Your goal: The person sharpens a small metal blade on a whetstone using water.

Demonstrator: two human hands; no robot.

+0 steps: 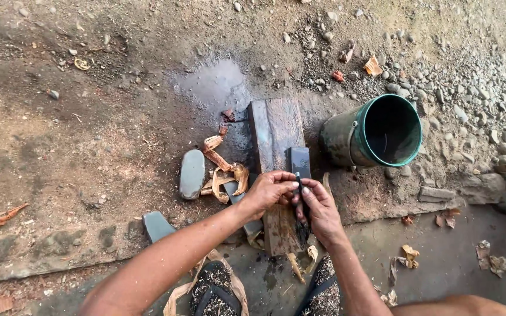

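Bare, damp dirt ground with pebbles. On a wet wooden plank [276,152], the left hand [267,192] and right hand [318,209] both close their fingers on a small dark blade [298,182], just near a dark whetstone [299,161]; a green bucket [376,131] lies to the right.

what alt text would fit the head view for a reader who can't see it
Seen from above, a person's left hand and right hand press a dark blade onto a wet wooden plank on dirt ground. A dark whetstone lies on the plank; a green bucket lies tipped to the right.
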